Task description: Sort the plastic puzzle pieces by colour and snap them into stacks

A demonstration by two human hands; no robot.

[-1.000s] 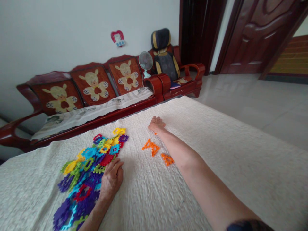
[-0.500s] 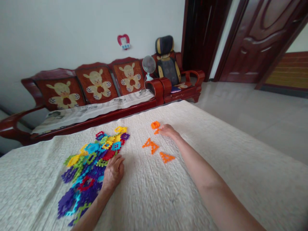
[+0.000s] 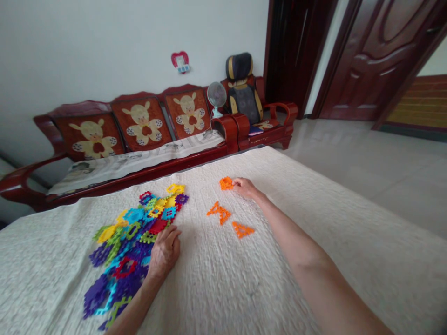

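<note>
My right hand reaches out to a small orange heap of interlocking plastic building pieces. Thumb and fingertips are closed on an orange piece at the heap's right edge; its exact shape is hard to see. Nearer to me on the cloth lie triangular orange pieces and one more orange triangle. My left hand rests, loosely spread and holding nothing, on the right edge of a mixed pile of notched plastic pieces in purple, blue, green, yellow and red. It covers part of that pile.
A quilted cream cloth covers the table. Beyond its far edge stands a wooden sofa with bear-patterned cushions, a small fan and an armchair with a massage cushion. Dark red doors are at the right.
My right hand has brought the small orange piece up against the orange heap, closing the gap seen before. My left hand has stayed where it was.
</note>
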